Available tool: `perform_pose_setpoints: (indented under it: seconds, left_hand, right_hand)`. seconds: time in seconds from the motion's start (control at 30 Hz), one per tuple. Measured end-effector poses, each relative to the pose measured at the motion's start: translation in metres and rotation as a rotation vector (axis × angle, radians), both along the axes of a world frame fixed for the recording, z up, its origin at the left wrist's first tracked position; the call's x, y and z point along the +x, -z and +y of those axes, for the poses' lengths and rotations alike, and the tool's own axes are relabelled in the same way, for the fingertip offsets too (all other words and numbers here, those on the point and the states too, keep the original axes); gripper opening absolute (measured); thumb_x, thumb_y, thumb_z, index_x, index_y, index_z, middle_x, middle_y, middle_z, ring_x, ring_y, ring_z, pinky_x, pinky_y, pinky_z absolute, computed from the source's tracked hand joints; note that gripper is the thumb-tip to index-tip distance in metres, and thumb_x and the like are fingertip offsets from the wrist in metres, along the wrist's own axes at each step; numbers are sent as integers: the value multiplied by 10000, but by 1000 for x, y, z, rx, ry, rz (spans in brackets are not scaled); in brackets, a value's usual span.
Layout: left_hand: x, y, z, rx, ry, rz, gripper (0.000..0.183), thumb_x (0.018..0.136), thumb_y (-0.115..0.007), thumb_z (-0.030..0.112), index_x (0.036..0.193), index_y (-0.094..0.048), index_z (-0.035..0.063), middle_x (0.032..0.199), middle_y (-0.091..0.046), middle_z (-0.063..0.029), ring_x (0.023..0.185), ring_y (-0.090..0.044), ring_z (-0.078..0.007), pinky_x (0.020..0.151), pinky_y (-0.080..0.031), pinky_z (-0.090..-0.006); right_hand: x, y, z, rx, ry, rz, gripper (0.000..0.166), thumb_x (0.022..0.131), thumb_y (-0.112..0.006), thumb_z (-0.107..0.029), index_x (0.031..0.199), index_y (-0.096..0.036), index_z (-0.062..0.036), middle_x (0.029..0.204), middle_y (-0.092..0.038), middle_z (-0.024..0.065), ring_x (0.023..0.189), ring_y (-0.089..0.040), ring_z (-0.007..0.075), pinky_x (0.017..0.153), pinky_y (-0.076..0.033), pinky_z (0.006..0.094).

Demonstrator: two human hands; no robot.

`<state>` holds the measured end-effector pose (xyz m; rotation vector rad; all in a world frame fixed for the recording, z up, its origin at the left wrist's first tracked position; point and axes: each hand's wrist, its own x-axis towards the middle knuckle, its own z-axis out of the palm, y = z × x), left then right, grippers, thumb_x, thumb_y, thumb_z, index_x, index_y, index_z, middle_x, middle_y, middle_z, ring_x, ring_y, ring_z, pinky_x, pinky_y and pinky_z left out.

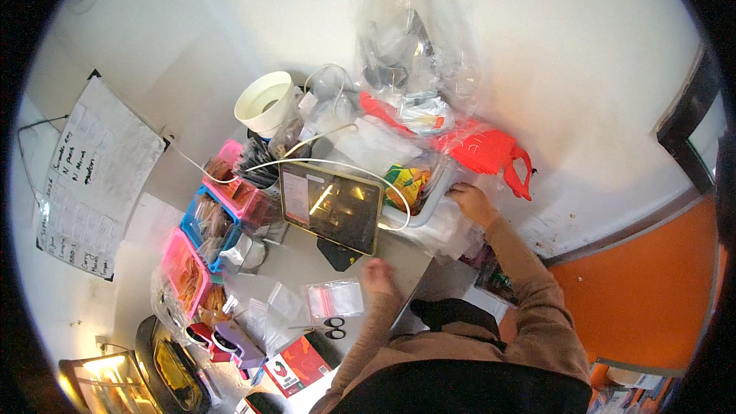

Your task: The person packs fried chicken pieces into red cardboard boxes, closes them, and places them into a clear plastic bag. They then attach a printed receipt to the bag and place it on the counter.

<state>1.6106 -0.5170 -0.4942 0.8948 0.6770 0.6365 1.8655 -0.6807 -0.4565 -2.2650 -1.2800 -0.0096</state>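
My right hand (474, 205) is at the right rim of a pale plastic bin (430, 210), next to clear plastic bags (445, 229). Its fingertips are partly hidden against the bin's side. A yellow and green packet (405, 184) lies inside the bin among plastic bags. My left hand (378, 277), blurred, hovers over or rests on the table edge below a tablet (351, 207); which of the two I cannot tell. The tablet leans on a black stand (338, 255), with a white cable across its front. Near the left forearm lie resealable plastic bags (343, 298) and black-handled scissors (334, 328).
Pink baskets (201, 293) and a blue basket (186, 224) with packets line the table's left. Two tape dispensers (244, 345) stand near a red printed box (299, 365). Behind the bin are a red plastic bag (483, 146) and a cream bowl-shaped container (261, 118).
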Motion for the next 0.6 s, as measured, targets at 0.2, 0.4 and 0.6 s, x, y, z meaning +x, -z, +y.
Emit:
perform_pose_setpoints:
  seconds: [0.2,0.4,0.6]
  left_hand:
    - [42,-46,-46,916,477,106,273,789,-571,42,1052,-504,18,1054,-525,-154,987,-511,-291,885,-401,-344]
    - [95,-43,-46,1287,526,190,624,736,-601,106,1281,-313,7,1249,-388,-224,1163,-366,-403,997,-303,-422]
    - [101,-42,-52,1261,603,262,819,713,-628,142,1359,-147,-8,1345,-247,-259,1237,-236,-430,1041,-200,-465]
  right_hand:
    - [11,-61,20,-298,-203,129,170,693,-592,-78,857,-629,-52,890,-619,96,859,-586,296,800,-471,385]
    - [25,-5,13,-15,-265,-297,208,620,-648,-74,827,-640,-60,883,-622,99,910,-553,293,836,-422,392]
    - [9,-15,11,84,-70,79,208,676,-618,-63,884,-612,-47,912,-615,117,945,-533,312,868,-406,393]
